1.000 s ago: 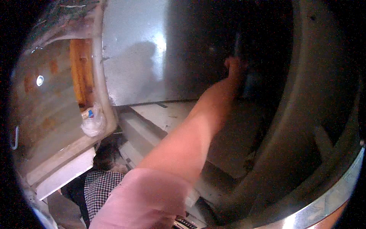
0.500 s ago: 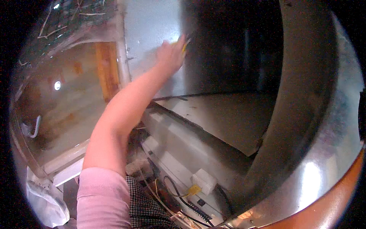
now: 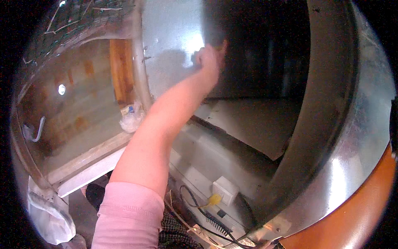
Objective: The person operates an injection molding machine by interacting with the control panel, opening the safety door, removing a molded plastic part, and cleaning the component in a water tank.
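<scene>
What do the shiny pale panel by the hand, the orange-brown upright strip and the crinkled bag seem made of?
Panel: probably smooth, semi-gloss sheet metal, given its bright reflection.
Strip: likely varnished wood; streaks resemble grain.
Bag: apparently thin plastic, glossy and translucent.

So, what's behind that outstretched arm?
Around the hand, a shiny metal panel shows; right of it, it's too dark to make much out. Lower down lies a pale flat surface. Whatever the forearm and pink sleeve cover can't be seen.
</scene>
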Tool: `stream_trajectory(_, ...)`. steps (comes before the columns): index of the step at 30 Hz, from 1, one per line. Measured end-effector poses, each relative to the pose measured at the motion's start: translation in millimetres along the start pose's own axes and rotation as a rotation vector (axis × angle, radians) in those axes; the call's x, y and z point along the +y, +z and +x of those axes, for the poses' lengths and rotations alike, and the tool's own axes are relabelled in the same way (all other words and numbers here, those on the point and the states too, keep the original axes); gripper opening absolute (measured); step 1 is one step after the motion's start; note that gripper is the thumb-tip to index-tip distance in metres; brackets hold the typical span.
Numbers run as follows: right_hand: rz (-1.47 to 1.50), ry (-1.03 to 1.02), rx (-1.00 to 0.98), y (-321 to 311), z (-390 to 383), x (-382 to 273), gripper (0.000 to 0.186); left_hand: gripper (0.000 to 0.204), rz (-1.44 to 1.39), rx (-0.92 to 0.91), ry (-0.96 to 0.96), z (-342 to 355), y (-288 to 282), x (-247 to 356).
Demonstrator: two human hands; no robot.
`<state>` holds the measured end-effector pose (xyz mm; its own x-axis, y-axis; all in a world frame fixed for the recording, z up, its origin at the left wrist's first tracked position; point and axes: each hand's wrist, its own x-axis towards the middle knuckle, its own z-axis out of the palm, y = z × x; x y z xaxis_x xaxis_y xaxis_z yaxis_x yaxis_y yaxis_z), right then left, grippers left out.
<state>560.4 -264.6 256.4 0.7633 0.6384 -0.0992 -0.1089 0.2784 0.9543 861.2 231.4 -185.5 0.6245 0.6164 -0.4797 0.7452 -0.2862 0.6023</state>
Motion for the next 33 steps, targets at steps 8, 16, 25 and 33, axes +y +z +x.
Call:
stream_trajectory(8,0.412,0.120,0.113,8,-10,1,0.039,0.058,0.183,0.116,0.231,-113,-8,-148)
stream_trajectory(16,0.922,0.460,-0.397,-13,13,-9,0.045,0.068,0.015,0.272,-0.028,-76,-38,-186)
stream_trajectory(25,1.436,1.015,-0.280,-18,14,-22,0.074,0.077,0.316,-0.016,-0.035,-197,-30,-228)
stream_trajectory(33,1.640,1.047,-0.248,2,2,-22,0.053,0.068,-0.008,0.247,-0.033,-79,-30,-151)
